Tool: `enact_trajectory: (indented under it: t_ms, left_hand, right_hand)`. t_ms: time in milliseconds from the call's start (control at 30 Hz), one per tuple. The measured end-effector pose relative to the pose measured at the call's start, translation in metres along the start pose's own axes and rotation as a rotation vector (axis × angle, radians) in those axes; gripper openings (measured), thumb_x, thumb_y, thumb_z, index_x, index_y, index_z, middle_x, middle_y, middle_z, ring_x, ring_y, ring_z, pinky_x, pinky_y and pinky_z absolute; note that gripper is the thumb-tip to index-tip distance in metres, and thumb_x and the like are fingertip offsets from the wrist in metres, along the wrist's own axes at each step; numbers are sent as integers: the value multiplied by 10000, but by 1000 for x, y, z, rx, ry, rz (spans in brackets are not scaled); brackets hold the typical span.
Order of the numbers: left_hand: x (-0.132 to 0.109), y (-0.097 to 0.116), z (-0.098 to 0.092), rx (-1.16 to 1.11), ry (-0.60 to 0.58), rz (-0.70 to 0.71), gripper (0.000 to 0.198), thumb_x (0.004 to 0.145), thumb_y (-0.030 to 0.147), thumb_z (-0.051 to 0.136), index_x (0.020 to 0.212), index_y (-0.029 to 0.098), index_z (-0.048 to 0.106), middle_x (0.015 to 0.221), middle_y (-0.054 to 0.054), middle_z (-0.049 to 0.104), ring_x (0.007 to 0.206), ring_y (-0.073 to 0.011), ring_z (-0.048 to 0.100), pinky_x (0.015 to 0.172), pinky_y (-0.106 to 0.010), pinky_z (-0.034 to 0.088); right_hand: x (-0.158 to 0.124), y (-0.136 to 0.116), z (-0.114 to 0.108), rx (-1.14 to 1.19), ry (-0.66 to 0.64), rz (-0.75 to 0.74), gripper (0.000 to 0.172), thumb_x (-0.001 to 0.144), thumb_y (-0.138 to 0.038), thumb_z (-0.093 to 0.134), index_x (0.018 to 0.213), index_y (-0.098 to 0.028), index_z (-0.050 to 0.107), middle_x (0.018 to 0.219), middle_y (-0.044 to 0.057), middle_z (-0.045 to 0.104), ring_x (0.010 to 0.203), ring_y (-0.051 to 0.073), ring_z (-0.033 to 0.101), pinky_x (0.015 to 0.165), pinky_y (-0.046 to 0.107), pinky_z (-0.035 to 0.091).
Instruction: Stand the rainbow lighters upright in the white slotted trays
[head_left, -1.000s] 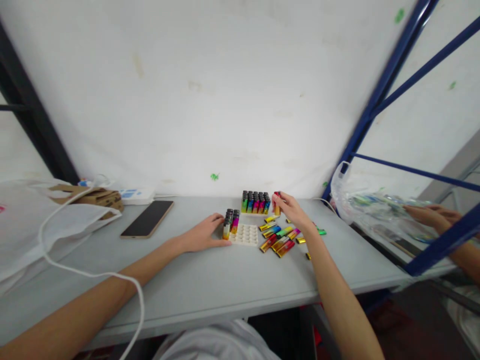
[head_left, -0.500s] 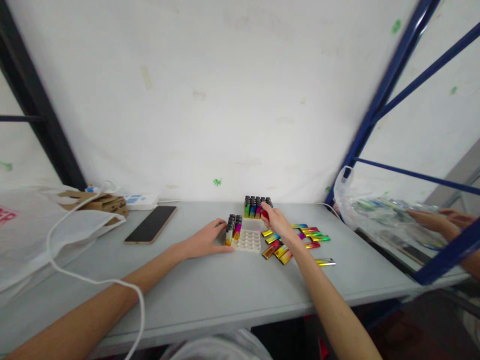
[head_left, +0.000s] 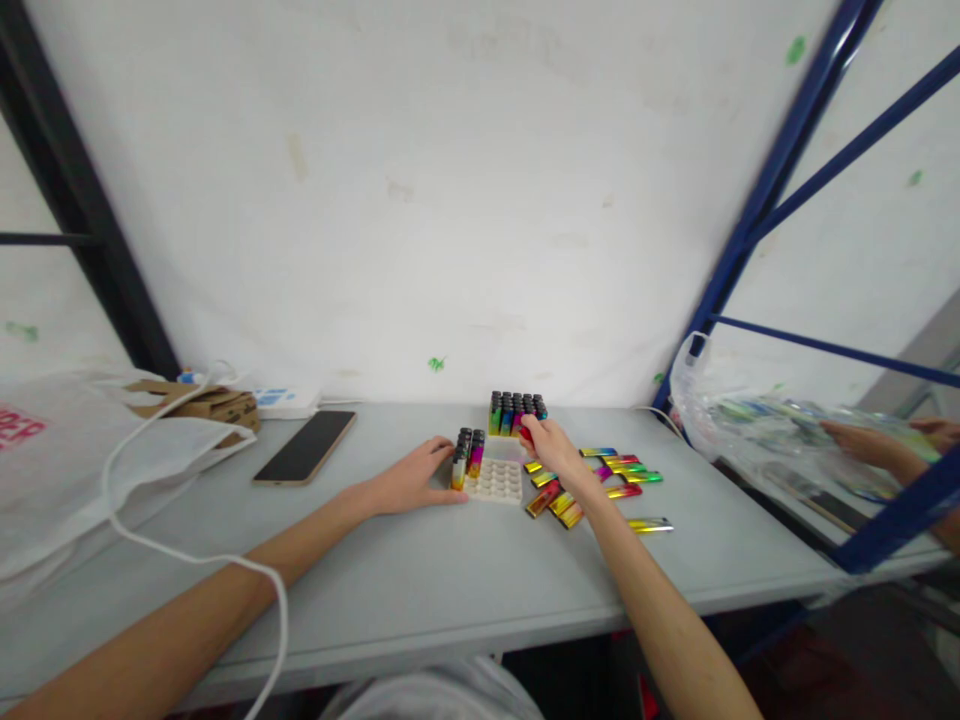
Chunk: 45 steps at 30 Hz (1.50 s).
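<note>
Lighters appear to be being stood upright in rows. By the look of it, the step in hand is the placing of one red lighter (head_left: pixel 527 427) at the far group. It is grasped by the right hand (head_left: pixel 553 447), just beside the near right corner of the far block of upright lighters (head_left: pixel 510 413); its lower end is hidden, so whether it is seated cannot be made out. A pale, partly see-through strip (head_left: pixel 504 450) is seen just on the near side of that block. The near white tray (head_left: pixel 504 480) is lined with round hollows; upright lighters (head_left: pixel 477 455) are stood along its left side, the rest of the hollows being unfilled. The left hand (head_left: pixel 410 480) is curved and spread around that left side, with the thumb at the near left corner and the fingers beside the upright lighters; nothing is lifted by it, and how firmly it is pressed is not clear. On the right, loose lighters (head_left: pixel 564 508) are strewn flat on the grey table (head_left: pixel 390 570). A phone (head_left: pixel 304 447) is laid well to the left. For the next move, the red lighter's base probably needs to be lined up and pressed down before it is released, with care that its neighbours are not knocked; the tray is best left steadied.
</note>
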<state>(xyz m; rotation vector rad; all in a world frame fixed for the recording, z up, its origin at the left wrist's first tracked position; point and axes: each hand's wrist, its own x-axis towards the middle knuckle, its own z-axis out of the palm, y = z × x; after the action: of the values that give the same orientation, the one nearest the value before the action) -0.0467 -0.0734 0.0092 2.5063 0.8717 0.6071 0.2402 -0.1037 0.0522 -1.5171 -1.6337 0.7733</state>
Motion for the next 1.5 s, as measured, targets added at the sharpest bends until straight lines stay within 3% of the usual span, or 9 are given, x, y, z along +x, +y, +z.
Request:
enact_trajectory:
  t_ms: [100,300,533,700,867,1067,1267,1400,1500]
  left_hand:
    - [-1,0,0,-6,6,8,794,851,734,817,1424,207,663,1471,-169,634,1375,-389,622,1250,-531,471]
    - [-1,-2,1,2,-7,-7,833,854,727,821,1457,182,639,1499,-196,616,1407,-396,599,1266,-536,448]
    - [-1,-4,4,-5,9,15,800,863,692,838,1478,222,634,1500,-167,626,1380,-368,614,1246,-520,462]
    - [0,-4,4,8,6,21,791,870,708,823,1461,216,641,1485,-163,630,1387,-372,607,1248,-508,459]
    - [0,-1,3,9,-1,1,793,867,700,826,1439,180,649,1475,-178,626,1394,-378,604,1250,-495,455]
    - [-1,-2,2,6,-12,9,783,878,690,820,1462,203,627,1497,-175,614,1405,-375,593,1259,-519,445]
    - [0,-2,2,17,-24,5,784,893,696,808,1470,201,618,1500,-173,608,1411,-377,586,1264,-514,440]
    - [1,-2,2,31,-21,15,778,895,702,801,1453,189,629,1487,-178,618,1405,-385,592,1257,-510,447]
    - [1,-4,3,39,-20,12,785,896,711,792,1455,185,629,1498,-182,615,1404,-384,596,1260,-507,443]
  right_hand:
    - [-1,1,-1,-8,42,39,571,1048,-622,391,659,-233,546,491,-20,438,499,156,451,544,282,360]
    - [-4,-1,-4,-22,-30,-68,670,1040,-783,390,803,-213,649,590,-26,491,587,174,512,595,283,407]
    - [-14,-6,-5,-86,-249,-347,470,1062,-668,534,955,-226,654,815,1,652,774,189,608,721,293,495]
    - [-16,-13,-5,-205,-165,-523,404,1022,-594,678,885,-218,727,904,61,742,907,233,666,869,340,514]
    - [-20,-15,2,-123,-238,-433,401,1037,-569,662,900,-203,752,848,50,792,802,224,735,768,307,529]
    - [-21,-14,7,-101,-271,-424,324,1026,-516,707,937,-214,778,897,66,849,819,243,792,776,307,558]
    - [-21,-21,14,-384,-177,-508,264,1043,-400,748,881,-194,780,829,68,827,743,214,742,694,278,454]
    - [-25,-30,18,-491,-188,-481,262,1027,-404,781,904,-173,796,837,83,824,734,197,725,659,265,418]
    - [-23,-27,7,-472,-223,-452,281,1049,-406,745,934,-159,808,815,71,816,724,186,719,659,256,435]
